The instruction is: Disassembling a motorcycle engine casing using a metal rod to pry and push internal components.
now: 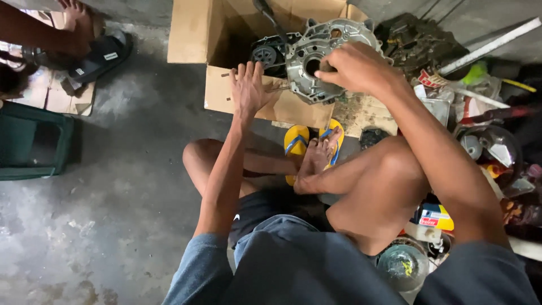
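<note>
Left hand (248,87) is spreading flat, fingers open, bracing the brown cardboard box (237,90), while right hand (353,68) is clamping the grey cast-metal engine casing (316,56) steady

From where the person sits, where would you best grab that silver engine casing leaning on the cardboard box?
Probably by the outer rim of the engine casing, from both sides. It stands tilted against the cardboard box; the right hand already covers its right edge, the left hand rests beside it.
</note>
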